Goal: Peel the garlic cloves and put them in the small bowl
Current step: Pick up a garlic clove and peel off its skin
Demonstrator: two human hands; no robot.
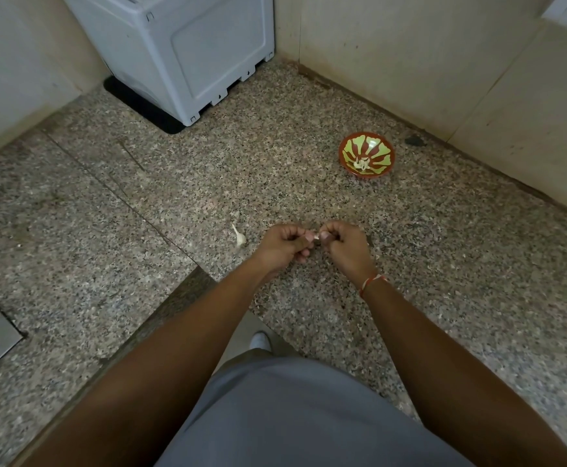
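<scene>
Garlic peeling runs across my speckled granite desk [309, 203]. Its red-and-green patterned small bowl [366, 155], well beyond my hands to the right, already holds pale cloves. Left of my hands lies one unpeeled white clove [240, 236]. Both forearms reach forward; my left hand [284, 246] and right hand [342, 244] meet, curled fingers [295, 235] pinching a small whitish clove [316, 236], likely stripping skin.

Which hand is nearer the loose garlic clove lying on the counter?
Left. The left hand is just right of the loose clove; the right hand lies farther right, beyond it.
</scene>
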